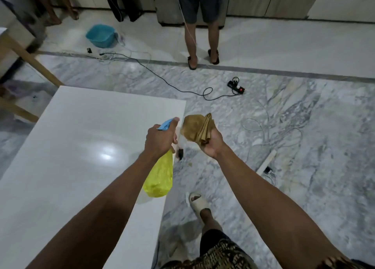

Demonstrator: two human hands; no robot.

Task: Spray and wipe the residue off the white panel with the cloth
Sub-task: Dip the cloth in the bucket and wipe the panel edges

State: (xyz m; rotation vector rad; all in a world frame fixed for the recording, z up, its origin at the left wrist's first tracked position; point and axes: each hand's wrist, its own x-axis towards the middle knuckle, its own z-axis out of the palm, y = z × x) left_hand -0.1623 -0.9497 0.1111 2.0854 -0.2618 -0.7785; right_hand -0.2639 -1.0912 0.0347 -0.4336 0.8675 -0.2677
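The white panel [81, 146] fills the left half of the view, glossy, with a light reflection near its middle. My left hand [160, 139] grips a spray bottle [159, 177] with a yellow body and a blue nozzle, held over the panel's right edge with the nozzle pointing toward the cloth. My right hand [212, 144] holds a folded brown cloth [197, 129] just right of the nozzle, above the floor beside the panel.
Marble floor lies to the right, with a black cable and power strip [236, 87], white cables and a white strip [266, 161]. A person [200, 25] stands at the far wall. A blue basin [101, 36] sits back left. Wooden legs [30, 61] stand at left.
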